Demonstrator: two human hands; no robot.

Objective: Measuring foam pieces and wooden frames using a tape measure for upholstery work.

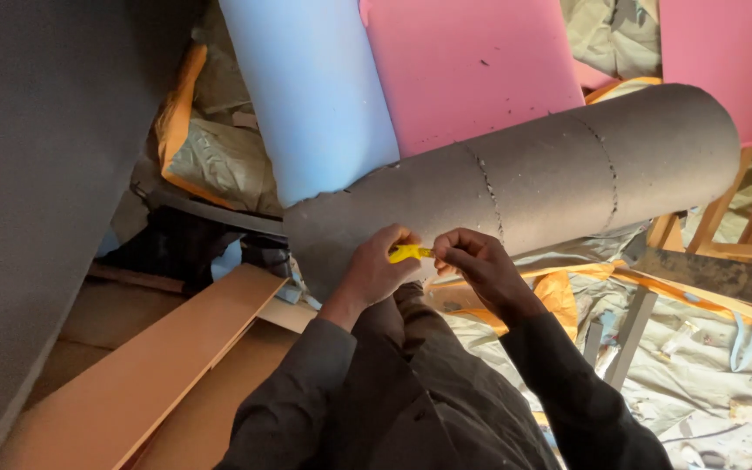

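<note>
Looking down from the head camera, the left hand (pixel 376 265) and the right hand (pixel 480 265) meet over a small yellow object (pixel 409 252); the fingers of both pinch it, one at each end. It sits just in front of a grey foam roll (pixel 550 178) that lies across the scene, with jagged cut lines around it. Behind the roll stand a pale blue foam sheet (pixel 306 87) and a pink foam sheet (pixel 472 65). A brown board (pixel 158 365) slants at lower left beside a grey panel (pixel 36 174). Crumpled plastic sheeting (pixel 707 365) covers the floor at right.
</note>
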